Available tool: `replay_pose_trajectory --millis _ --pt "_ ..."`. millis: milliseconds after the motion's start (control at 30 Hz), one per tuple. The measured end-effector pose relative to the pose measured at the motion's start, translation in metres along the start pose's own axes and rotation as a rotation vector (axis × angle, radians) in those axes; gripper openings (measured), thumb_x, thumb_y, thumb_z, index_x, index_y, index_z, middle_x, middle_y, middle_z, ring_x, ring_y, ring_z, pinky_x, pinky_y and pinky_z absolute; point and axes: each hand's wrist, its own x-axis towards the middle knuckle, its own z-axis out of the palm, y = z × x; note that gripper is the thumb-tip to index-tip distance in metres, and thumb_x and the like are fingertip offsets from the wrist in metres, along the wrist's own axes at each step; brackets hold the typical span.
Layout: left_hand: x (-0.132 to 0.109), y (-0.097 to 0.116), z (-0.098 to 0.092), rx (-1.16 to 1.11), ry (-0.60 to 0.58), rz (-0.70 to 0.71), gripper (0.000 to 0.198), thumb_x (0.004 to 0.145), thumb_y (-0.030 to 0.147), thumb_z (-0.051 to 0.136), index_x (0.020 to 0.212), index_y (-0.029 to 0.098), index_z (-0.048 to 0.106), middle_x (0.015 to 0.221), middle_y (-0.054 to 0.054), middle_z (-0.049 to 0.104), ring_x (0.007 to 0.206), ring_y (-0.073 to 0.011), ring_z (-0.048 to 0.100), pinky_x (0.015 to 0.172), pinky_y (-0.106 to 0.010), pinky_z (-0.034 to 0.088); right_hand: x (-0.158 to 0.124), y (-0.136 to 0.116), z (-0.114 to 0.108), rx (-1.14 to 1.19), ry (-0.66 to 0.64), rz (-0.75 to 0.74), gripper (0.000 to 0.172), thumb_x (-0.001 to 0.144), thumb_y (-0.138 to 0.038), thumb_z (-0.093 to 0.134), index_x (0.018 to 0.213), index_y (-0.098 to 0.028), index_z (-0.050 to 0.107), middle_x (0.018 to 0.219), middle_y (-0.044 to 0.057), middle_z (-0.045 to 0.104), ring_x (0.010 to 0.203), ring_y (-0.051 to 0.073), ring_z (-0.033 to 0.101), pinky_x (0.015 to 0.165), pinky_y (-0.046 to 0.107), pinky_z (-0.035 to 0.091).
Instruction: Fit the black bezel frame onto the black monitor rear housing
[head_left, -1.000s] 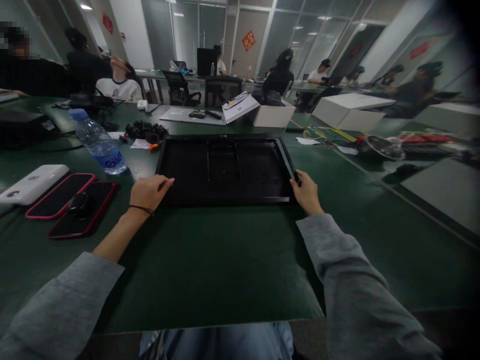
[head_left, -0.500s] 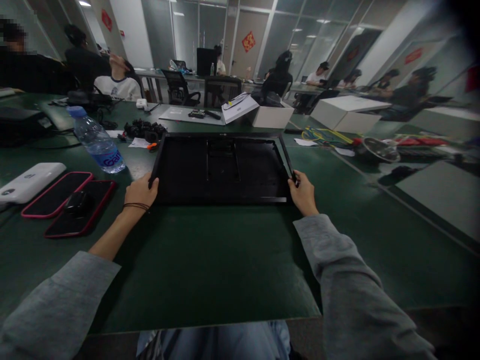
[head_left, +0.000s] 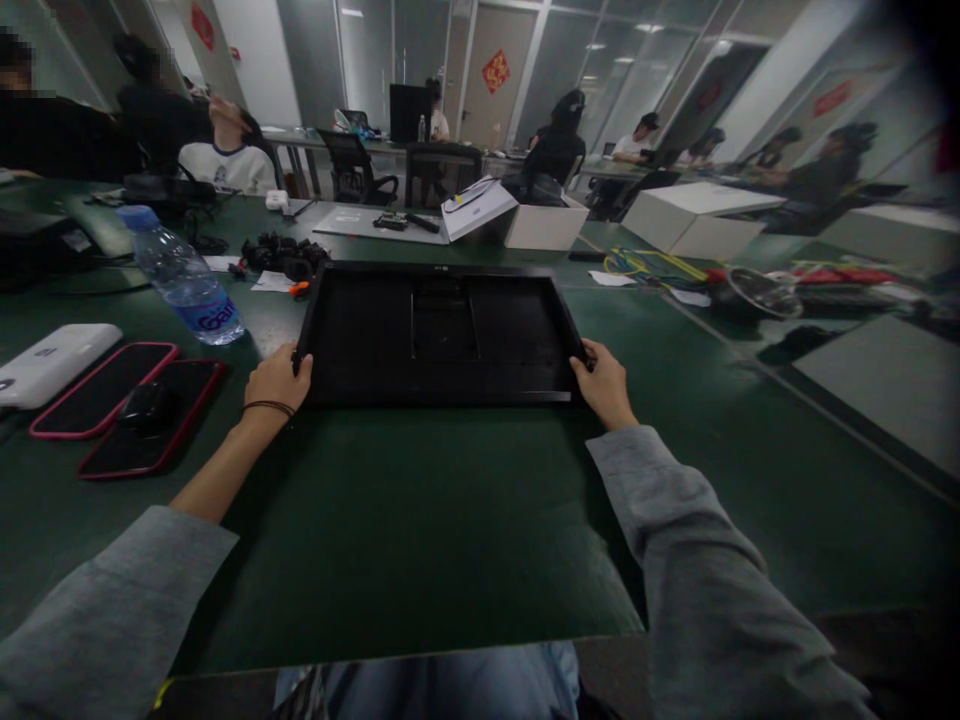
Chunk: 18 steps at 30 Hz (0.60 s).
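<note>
A thin black monitor frame (head_left: 495, 270) lies along the edges of a wide black monitor back cover (head_left: 356, 335) on the green table. The cover is hollow like a shallow tray, with a rectangular recess in its middle. My left hand (head_left: 277, 382) grips the frame's left side near the front corner, thumb on the inner side. On the right side, my right hand (head_left: 604, 385) is closed round the frame in the same way. Whether the fingers also hold the cover is hidden.
On the left are a water bottle (head_left: 187, 285), a white power bank (head_left: 58, 362) and two red-edged phones (head_left: 169, 440). Black cables (head_left: 281, 257) lie behind. White boxes (head_left: 544, 225), coloured cords (head_left: 645, 265) and a metal bowl (head_left: 761, 292) are at the back and right.
The frame's right side has shifted inward and down onto the cover, and the gap showing green table there has closed. Both hands keep their grip. The view has shifted slightly.
</note>
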Motion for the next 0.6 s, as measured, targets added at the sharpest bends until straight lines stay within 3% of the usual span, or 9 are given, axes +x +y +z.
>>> replay_pose_trajectory --millis 267,333,467,600 --pt "0.007 -0.009 0.009 -0.049 -0.035 0.006 0.053 0.098 0.043 0.044 0.141 0.014 0.058 0.120 -0.021 0.071 0.114 -0.0385 0.067 0.100 -0.054 0.052 0.000 0.005 0.003 -0.016 -0.039 0.022 0.051 0.091 -0.042 0.053 0.132 -0.014 0.065 0.120 0.019 0.072 0.112 0.032 0.068 0.104 0.054 0.052" --pt "0.006 -0.009 0.009 -0.091 0.029 0.038 0.056 0.097 0.041 0.046 0.143 0.011 0.054 0.128 -0.023 0.065 0.122 -0.0377 0.063 0.104 -0.055 0.050 0.000 0.002 0.003 -0.053 -0.012 0.027 0.058 0.093 -0.041 0.049 0.141 -0.010 0.057 0.125 0.022 0.069 0.117 0.034 0.065 0.107 0.057 0.048" --pt "-0.002 0.000 0.002 -0.144 0.294 0.146 0.073 0.095 0.047 0.049 0.156 0.008 0.037 0.152 -0.026 0.045 0.144 -0.0396 0.042 0.115 -0.059 0.039 -0.005 -0.019 -0.001 -0.137 0.155 -0.088 0.073 0.097 -0.046 0.044 0.159 -0.008 0.031 0.144 0.026 0.052 0.136 0.037 0.049 0.114 0.064 0.037" --pt "-0.017 0.018 0.001 -0.177 0.324 0.317 0.081 0.097 0.057 0.043 0.163 0.014 0.025 0.165 -0.022 0.031 0.154 -0.0375 0.028 0.124 -0.057 0.024 -0.021 -0.058 0.004 -0.218 0.175 -0.214 0.081 0.100 -0.055 0.038 0.165 -0.014 0.012 0.162 0.025 0.029 0.151 0.039 0.029 0.118 0.068 0.028"
